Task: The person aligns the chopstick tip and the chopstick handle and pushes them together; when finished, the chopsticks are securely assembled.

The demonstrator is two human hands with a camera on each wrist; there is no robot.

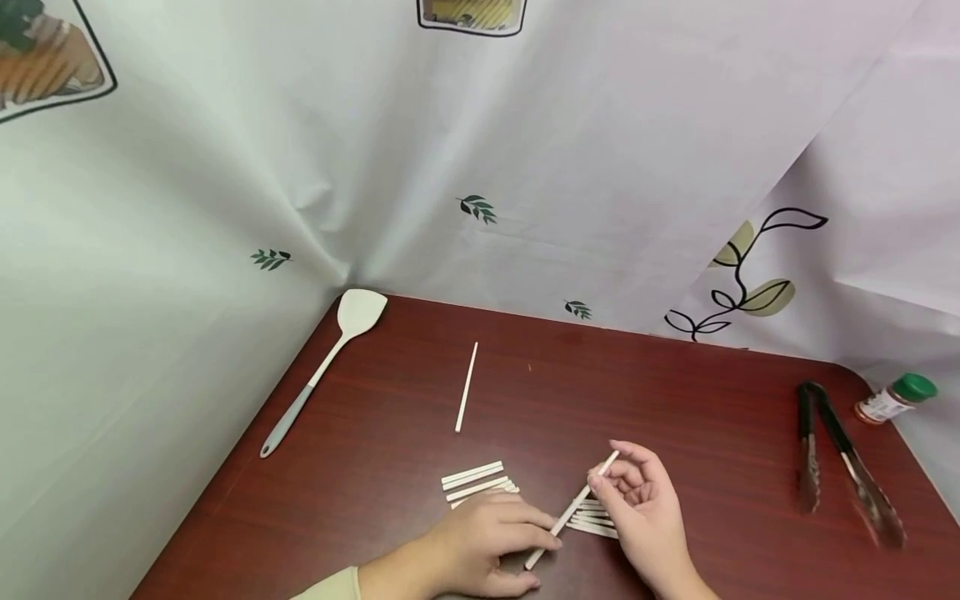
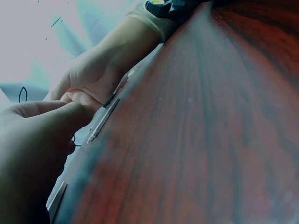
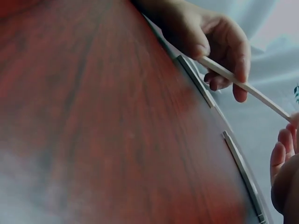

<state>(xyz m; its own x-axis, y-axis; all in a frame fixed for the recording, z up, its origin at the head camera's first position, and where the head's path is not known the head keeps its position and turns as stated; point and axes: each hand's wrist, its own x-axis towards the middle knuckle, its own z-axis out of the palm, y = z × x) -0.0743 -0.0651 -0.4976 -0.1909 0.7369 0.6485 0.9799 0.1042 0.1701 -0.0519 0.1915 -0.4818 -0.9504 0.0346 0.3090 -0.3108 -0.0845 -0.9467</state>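
Both hands hold one pale chopstick (image 1: 572, 510), slanting between them above the table. My right hand (image 1: 645, 517) pinches its upper end between thumb and fingers. Near its lower end, the fingers of my left hand (image 1: 487, 542) curl against it, and in the right wrist view the left thumb meets that end of the chopstick (image 3: 261, 97). Under the left hand, partly hidden, lies a group of several similar chopsticks (image 1: 472, 476). A second group of chopsticks (image 1: 592, 527) lies beside the right hand, which covers part of it. A single chopstick (image 1: 467, 387) lies farther back.
A white spatula with a grey handle (image 1: 326, 367) lies along the table's left edge. Black-handled metal tongs (image 1: 847, 450) lie spread at the right, near a small green-capped jar (image 1: 896, 398). White printed cloth (image 1: 525, 167) hangs behind the dark red table (image 1: 660, 400).
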